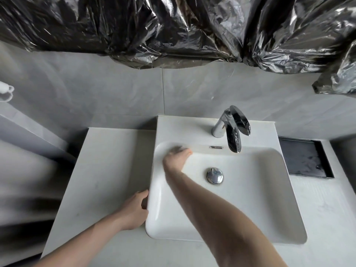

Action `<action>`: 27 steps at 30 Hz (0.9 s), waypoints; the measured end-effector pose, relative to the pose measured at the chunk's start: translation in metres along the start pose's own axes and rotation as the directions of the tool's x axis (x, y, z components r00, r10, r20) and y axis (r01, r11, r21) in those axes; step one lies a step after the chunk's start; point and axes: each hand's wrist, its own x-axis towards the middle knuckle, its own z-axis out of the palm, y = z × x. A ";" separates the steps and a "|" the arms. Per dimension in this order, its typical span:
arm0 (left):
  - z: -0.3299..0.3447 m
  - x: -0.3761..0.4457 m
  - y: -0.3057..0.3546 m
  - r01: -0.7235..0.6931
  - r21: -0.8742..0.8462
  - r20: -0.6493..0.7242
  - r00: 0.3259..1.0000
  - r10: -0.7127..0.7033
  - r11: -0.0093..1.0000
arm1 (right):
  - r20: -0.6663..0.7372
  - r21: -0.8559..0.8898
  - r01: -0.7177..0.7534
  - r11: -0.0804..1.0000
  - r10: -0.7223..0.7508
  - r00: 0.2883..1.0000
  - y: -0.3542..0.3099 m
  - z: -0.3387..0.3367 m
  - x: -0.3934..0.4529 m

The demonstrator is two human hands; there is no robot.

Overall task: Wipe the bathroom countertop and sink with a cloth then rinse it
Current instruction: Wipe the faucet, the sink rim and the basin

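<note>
1. Right hand (176,158): blurred, closed over grey cloth (176,149) at sink (250,199) back-left corner.
2. Left hand (134,211): braced on sink's left rim, on countertop (107,170); fingers curled.
3. Step, judged: wiping basin.
4. Next: remaining basin walls, then rinse under faucet (231,130).

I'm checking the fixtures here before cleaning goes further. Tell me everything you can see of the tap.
The tap is polished chrome, mirror-bright, standing on the white sink's back ledge, right of centre. A slim tilted column carries a broad flat lever on top and a flat spout reaching forward over the basin. No water runs from it. Neither hand touches it.
</note>
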 end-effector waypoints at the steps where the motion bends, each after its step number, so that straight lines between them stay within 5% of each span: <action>1: 0.000 0.001 0.000 0.001 -0.008 -0.005 1.000 -0.001 1.000 | 0.066 -0.016 0.063 0.998 -0.062 0.996 0.000 0.012 -0.014; 8: -0.002 -0.008 0.005 -0.018 -0.081 0.015 1.000 0.019 0.997 | 0.231 -0.137 0.444 0.886 -0.407 0.884 0.046 -0.026 -0.004; 12: 0.005 0.011 -0.022 -0.017 -0.094 0.048 0.999 0.021 0.995 | -0.033 0.020 0.160 0.987 -0.160 0.987 0.055 -0.092 0.041; 16: 0.003 0.007 -0.014 -0.039 -0.096 0.031 0.999 0.042 0.995 | -0.291 0.292 -0.012 0.956 0.101 0.951 0.029 -0.150 0.077; 22: 0.003 0.012 -0.013 -0.021 -0.068 0.029 0.999 0.023 0.997 | -0.203 0.533 -0.143 0.834 0.290 0.935 -0.021 -0.119 0.067; 27: 0.002 0.013 -0.012 -0.016 -0.023 0.013 1.000 0.017 1.000 | 0.050 0.400 -0.302 0.865 0.308 0.950 -0.034 -0.031 0.046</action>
